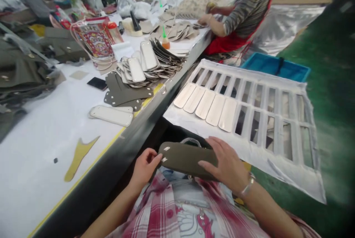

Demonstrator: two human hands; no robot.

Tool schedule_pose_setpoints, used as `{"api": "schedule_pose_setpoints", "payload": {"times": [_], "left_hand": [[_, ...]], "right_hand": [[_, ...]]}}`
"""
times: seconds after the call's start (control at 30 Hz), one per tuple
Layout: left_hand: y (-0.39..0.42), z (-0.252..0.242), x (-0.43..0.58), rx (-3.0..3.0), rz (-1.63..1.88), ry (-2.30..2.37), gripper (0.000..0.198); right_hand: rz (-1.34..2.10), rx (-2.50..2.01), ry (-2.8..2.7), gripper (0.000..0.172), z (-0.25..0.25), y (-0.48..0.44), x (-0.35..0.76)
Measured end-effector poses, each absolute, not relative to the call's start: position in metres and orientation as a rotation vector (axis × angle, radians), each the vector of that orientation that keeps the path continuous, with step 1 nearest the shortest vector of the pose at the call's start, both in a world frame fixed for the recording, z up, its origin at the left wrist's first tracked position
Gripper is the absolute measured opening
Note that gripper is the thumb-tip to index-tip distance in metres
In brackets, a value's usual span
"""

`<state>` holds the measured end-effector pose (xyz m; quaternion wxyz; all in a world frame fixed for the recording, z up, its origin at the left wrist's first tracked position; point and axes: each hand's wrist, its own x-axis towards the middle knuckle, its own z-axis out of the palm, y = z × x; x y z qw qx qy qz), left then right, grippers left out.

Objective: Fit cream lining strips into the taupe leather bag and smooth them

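In front of my body I hold a dark olive-grey rounded panel [185, 160] that has small pale tabs at its left end. My left hand [146, 164] pinches the panel's left end, thumb beside the tabs. Around the right end my right hand [226, 162] is closed, thumb on the face and fingers over the top edge. Past the panel stands a white slotted rack [271, 110], with several cream strips [203, 103] lying in a row on it. On the table to the left are more dark panels [122, 92] and a light panel [112, 115].
A big pile of panels [149, 62] fills the table's edge, near a glue bottle [165, 40], a phone [97, 83] and a patterned bag [94, 42]. A yellow Y-shaped piece [80, 156] lies closer. Across the table a seated co-worker [244, 12] handles pieces. A blue bin [274, 66] stands behind the rack.
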<state>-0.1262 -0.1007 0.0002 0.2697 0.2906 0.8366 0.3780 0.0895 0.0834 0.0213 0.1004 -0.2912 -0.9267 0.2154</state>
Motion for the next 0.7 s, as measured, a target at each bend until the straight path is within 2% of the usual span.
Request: {"api": "schedule_pose_setpoints", "payload": {"times": [0.17,0.7], "left_hand": [[-0.094,0.000,-0.135,0.781,1.062,2.105,0.031],[-0.077,0.007,-0.164,1.089,0.794,2.001,0.031]], "right_hand": [[0.655,-0.452,-2.904,0.081,0.015,0.042,0.011],[0.646,-0.489,-2.955,0.081,-0.001,0.042,-0.005]]}}
